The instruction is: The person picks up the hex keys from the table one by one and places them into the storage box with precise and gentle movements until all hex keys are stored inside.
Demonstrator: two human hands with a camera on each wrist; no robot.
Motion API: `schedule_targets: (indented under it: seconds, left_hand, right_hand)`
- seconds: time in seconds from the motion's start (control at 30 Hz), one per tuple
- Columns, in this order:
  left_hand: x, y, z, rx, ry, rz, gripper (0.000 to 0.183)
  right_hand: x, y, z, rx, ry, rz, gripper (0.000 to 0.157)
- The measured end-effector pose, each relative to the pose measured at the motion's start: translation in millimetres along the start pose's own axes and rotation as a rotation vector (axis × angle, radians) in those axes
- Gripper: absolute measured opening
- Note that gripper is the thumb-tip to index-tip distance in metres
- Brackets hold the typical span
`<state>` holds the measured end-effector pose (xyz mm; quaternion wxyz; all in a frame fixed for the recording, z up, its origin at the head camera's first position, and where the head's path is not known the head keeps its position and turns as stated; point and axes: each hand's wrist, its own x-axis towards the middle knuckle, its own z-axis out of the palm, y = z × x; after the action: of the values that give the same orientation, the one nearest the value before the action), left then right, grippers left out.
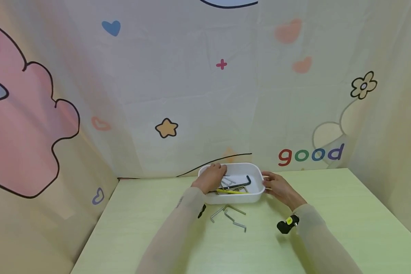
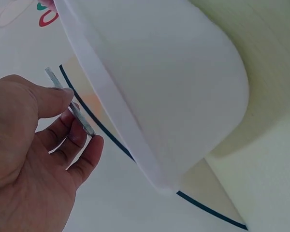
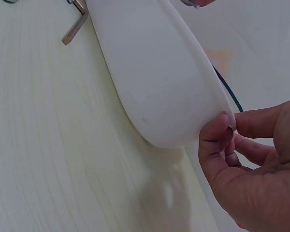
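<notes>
My left hand (image 1: 210, 179) is over the left end of a white plastic tray (image 1: 238, 198). In the left wrist view its thumb and fingers pinch a thin metal hex key (image 2: 82, 120), most of it visible, above the tray's rim. At the tray's right end, my right hand (image 1: 280, 187) pinches the rim between thumb and fingers, as the right wrist view shows. Inside the tray lie a black hex key (image 1: 239, 185), a long yellow rod (image 1: 232, 191) and several metal hex keys, partly hidden by my left hand.
In front of the tray, several bent metal hex keys (image 1: 235, 209) lie on the pale wooden table (image 1: 260, 251). A printed curtain (image 1: 191, 83) hangs right behind the tray and along both sides.
</notes>
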<state>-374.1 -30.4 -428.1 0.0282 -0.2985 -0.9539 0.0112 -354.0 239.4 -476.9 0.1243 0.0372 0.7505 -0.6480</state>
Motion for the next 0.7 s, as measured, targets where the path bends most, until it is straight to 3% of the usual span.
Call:
schedule_targets:
  seconds: [0.5, 0.7]
  left_hand:
    - [9.2, 7.6, 6.7, -0.093, -0.005, -0.038, 0.020]
    - [10.2, 8.1, 8.1, -0.102, 0.009, -0.082, 0.031]
  right_hand:
    - [1.3, 3.4, 0.0, 0.021, -0.002, -0.040, 0.052]
    - [0.1, 1.6, -0.3, 0.021, -0.002, -0.037, 0.053]
